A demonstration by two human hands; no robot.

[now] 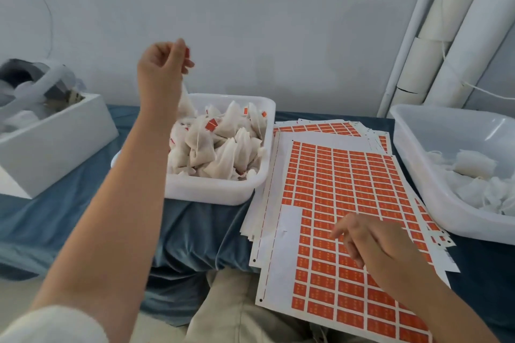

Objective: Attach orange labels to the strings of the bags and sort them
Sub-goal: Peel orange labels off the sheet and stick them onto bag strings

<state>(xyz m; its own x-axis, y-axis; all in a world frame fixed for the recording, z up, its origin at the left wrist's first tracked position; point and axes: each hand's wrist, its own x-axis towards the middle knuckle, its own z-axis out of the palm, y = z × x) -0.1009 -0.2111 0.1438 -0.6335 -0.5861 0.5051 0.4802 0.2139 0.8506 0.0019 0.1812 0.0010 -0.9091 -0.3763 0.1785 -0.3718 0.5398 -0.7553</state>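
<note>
Partway through. Pinching a pyramid bag (186, 104) by its orange label (187, 52) in left grip (164, 63) above the middle tub (217, 193) of labelled bags; right grip (362, 239) relaxed, empty, over the near label sheet (334, 181). Unlabelled bags (473, 167) waiting in right tub (418, 164).

White bag (186, 104) (orange-labelled) dangles above the full tray (217, 192).

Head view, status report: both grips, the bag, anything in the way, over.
Left grip pinching orange label, bag dangling below it above the labelled-bag tray. Right grip open over the label sheet. Nothing blocking the drop.
</note>
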